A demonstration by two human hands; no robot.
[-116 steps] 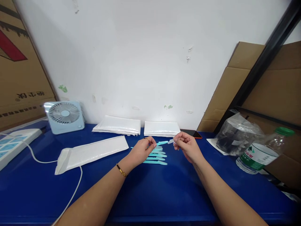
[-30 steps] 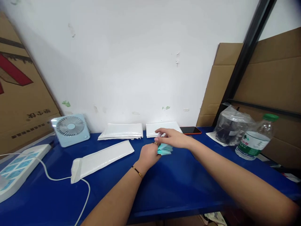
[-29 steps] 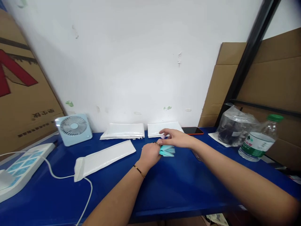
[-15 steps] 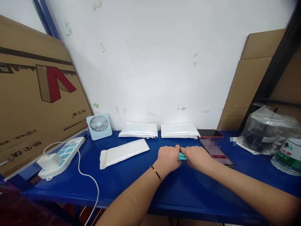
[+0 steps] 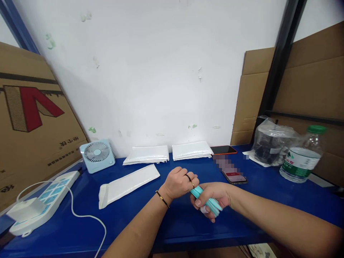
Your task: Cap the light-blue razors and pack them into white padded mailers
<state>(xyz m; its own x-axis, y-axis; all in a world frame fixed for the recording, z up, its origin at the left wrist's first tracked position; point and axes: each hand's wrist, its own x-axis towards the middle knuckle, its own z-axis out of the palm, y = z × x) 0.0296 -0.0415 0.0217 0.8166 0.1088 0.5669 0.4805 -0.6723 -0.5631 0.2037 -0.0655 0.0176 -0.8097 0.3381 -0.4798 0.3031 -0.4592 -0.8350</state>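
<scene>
A turquoise bundle [image 5: 213, 206] of thin, layered strips is held between my hands above the blue table; I cannot make out its exact kind. My left hand [image 5: 178, 183] is closed around its upper left end, which the fingers hide. Lower on the bundle, my right hand [image 5: 208, 197] grips it with the thumb on top and fingers beneath. A small pale piece [image 5: 204, 209] shows by the right fingers. Left of my hands lies a single white padded mailer [image 5: 130, 184], flat and slanted.
Two stacks of white mailers, a left stack [image 5: 147, 154] and a right stack [image 5: 192, 150], lie by the wall. A fan [image 5: 97, 154] and power strip [image 5: 51, 200] stand left. Right are two phones [image 5: 223, 149], a bagged dark object [image 5: 268, 143] and a bottle [image 5: 302, 157].
My right hand has turned over and slid down the bundle, exposing more turquoise. Both hands have come nearer the table's front edge. The view has shifted right.
</scene>
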